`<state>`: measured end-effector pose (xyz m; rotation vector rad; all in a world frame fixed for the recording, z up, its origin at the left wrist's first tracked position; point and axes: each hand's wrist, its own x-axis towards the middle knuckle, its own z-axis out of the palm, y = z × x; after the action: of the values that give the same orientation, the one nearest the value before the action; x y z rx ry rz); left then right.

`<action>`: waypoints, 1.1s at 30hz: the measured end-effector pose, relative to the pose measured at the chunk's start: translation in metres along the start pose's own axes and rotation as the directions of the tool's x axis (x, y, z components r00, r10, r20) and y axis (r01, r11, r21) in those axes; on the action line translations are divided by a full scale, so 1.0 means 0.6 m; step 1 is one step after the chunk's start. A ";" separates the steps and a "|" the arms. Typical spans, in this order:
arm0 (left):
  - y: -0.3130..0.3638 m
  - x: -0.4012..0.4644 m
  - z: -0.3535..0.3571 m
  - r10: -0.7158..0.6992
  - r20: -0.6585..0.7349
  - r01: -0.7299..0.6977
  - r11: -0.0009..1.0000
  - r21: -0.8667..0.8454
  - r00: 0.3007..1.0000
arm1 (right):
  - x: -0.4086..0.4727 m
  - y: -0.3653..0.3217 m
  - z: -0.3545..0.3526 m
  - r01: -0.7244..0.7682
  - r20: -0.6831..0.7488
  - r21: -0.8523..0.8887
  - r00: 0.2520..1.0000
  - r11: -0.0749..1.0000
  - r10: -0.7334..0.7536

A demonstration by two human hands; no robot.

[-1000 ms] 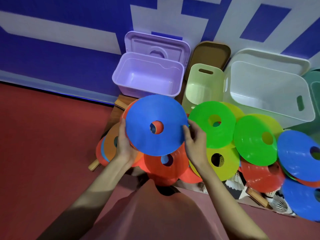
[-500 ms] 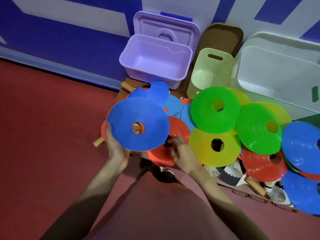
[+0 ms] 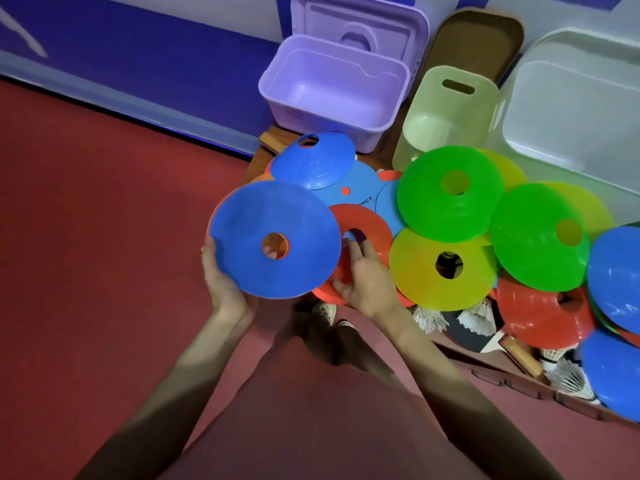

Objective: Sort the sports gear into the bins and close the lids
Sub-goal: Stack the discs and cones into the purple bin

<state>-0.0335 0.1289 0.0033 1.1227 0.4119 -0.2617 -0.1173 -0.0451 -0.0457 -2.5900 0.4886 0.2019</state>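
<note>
left hand (image 3: 225,285) grip closed on blue disc cone (image 3: 275,239); right hand (image 3: 367,282) pinching red disc cone (image 3: 363,230).

Three open bins (image 3: 332,81) line the wall behind the heap of disc cones (image 3: 450,195), with shuttlecocks (image 3: 474,315) underneath at right.

Both bare forearms reach forward toward 12 o'clock. The left hand (image 3: 225,289) is cupped palm-up, its fingers (image 3: 271,252) curled under what it holds. The right hand (image 3: 369,282) lies palm-down, fingers (image 3: 356,249) bent and pinching.
</note>
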 end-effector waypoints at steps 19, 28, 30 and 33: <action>0.022 0.076 0.011 -0.095 0.068 0.095 0.995 0.008 0.993 | 0.012 -0.020 -0.111 0.224 -0.431 0.794 0.863 0.565 0.263; 0.046 0.147 0.045 -0.258 0.153 0.236 0.960 0.149 0.954 | 0.091 -0.100 -0.109 -0.023 -0.021 0.993 0.926 0.112 0.377; 0.056 0.165 0.044 -0.275 0.121 0.259 0.956 0.136 0.954 | 0.112 -0.114 -0.098 -0.070 -0.021 0.976 0.914 0.207 0.406; 0.068 0.188 0.044 -0.342 0.124 0.338 0.939 0.059 0.931 | 0.142 -0.125 -0.073 -0.022 -0.240 0.780 0.913 0.626 0.330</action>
<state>0.0889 0.1223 -0.0040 1.0584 0.4841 -0.6486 -0.0078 -0.0316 0.0062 -1.7087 0.7699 -0.3733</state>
